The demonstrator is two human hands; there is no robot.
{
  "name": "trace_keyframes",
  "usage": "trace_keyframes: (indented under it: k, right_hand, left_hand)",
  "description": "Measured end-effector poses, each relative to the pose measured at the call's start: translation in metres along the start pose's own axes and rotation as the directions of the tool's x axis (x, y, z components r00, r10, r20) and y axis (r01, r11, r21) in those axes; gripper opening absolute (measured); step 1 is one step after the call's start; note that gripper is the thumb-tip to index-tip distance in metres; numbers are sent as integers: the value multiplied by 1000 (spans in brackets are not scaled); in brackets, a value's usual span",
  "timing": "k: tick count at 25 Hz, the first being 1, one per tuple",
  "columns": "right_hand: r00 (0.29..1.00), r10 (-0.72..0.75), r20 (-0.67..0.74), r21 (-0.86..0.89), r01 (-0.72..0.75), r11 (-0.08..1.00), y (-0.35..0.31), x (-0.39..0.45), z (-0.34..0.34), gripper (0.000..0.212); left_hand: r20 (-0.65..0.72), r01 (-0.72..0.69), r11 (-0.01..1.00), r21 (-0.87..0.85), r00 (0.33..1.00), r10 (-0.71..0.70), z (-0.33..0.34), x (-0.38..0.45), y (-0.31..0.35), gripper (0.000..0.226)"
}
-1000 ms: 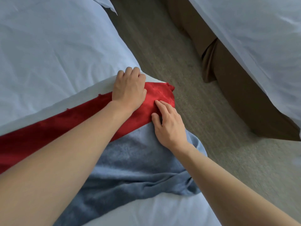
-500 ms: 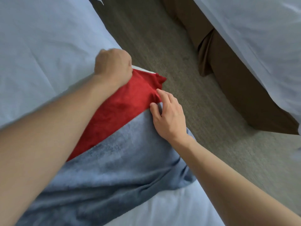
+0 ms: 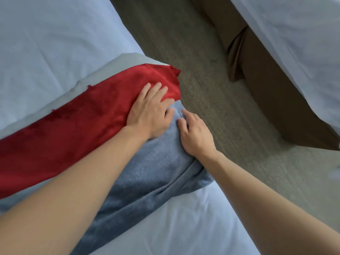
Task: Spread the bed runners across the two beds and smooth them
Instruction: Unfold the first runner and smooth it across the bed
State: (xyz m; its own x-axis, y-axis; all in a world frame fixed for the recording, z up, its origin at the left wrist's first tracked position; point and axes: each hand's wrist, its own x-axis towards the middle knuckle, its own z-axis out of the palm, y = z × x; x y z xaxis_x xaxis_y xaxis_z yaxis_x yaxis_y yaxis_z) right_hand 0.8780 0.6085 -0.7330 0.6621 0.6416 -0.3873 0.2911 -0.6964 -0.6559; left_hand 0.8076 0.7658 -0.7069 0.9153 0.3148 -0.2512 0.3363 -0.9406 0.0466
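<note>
A red bed runner (image 3: 77, 124) lies in a band across the near bed (image 3: 46, 43), its end at the bed's right edge. Beside it, nearer me, lies a blue-grey runner (image 3: 147, 177) with folds near the edge. A pale grey strip (image 3: 110, 68) shows along the red runner's far side. My left hand (image 3: 149, 113) lies flat, fingers spread, on the red runner's end where it meets the blue-grey one. My right hand (image 3: 195, 133) rests on the blue-grey runner at the bed's edge, fingertips pressing the cloth.
A strip of grey-green carpet (image 3: 211, 89) runs between the beds. The second bed (image 3: 294, 43), with a white sheet and a brown skirt (image 3: 266, 85), stands at the upper right.
My left hand, fisted at the red runner's far edge half a second ago, has opened and slid toward me onto the runner's end. My right hand has shifted slightly along the bed's edge.
</note>
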Motion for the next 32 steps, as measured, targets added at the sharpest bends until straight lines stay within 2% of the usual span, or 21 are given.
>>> trace_keyframes:
  k: [1,2,3,5,6,7,9,10,12,14,16,20,22,24,27,30,32]
  right_hand:
    - [999,9,-44,-36,-11,999,-2,0,-5,44]
    - [995,-50,-89,-47,46,998,-8,-5,-9,46]
    - [983,-157,-98,-50,153,987,-13,-15,-12,49]
    - [934,-356,-12,-92,354,931,-4,-43,-10,56]
    - [930,-367,13,-138,365,921,9,-52,-10,59]
    - [954,-299,-6,-188,292,938,23,-55,-14,60]
    - [992,-83,-96,-248,57,967,40,-51,-26,61]
    - [989,-79,-123,-253,46,966,35,-50,-30,59]
    - [947,-276,-166,-218,238,947,4,-57,-30,56]
    - [869,-484,-103,-137,470,872,-28,-83,-13,53]
    - [835,-550,30,-120,549,827,-30,-110,6,52]
    - [816,-555,161,-334,574,748,11,-128,7,56]
    - [832,-528,170,-369,551,748,8,-133,3,57]
    - [842,-511,171,-377,535,756,-8,-137,6,58]
    - [801,-558,216,-393,594,702,-37,-144,19,58]
    - [775,-582,245,-405,627,665,-61,-147,42,59]
    - [754,-595,279,-464,648,603,-78,-147,68,60]
  left_hand:
    - [-6,58,998,-3,998,-58,-1,7,-2,53]
    - [-6,109,994,-7,994,-110,-3,13,-1,54]
    - [-38,148,989,-23,988,-148,-6,15,2,55]
    - [-131,132,985,-112,980,-147,-6,-2,15,52]
    - [-166,92,986,-137,980,-114,-4,-21,22,50]
    - [-176,53,986,-155,981,-81,0,-43,30,49]
    - [-154,46,979,-199,985,-78,1,-78,38,50]
    - [-150,71,972,-224,983,-107,0,-90,41,52]
    - [-184,145,948,-283,962,-202,-3,-112,49,53]
    - [-223,194,922,-335,935,-277,-1,-145,64,54]
    - [-218,219,907,-361,925,-311,9,-186,84,56]
    - [-88,208,963,-171,970,-225,36,-228,114,70]
    - [-90,210,963,-165,970,-227,37,-229,119,69]
    - [-106,253,941,-224,954,-282,29,-229,113,66]
    - [-113,371,889,-269,904,-412,14,-236,85,66]
    - [-106,414,886,-211,891,-441,16,-246,57,66]
    - [-96,433,889,-152,888,-449,27,-260,36,65]
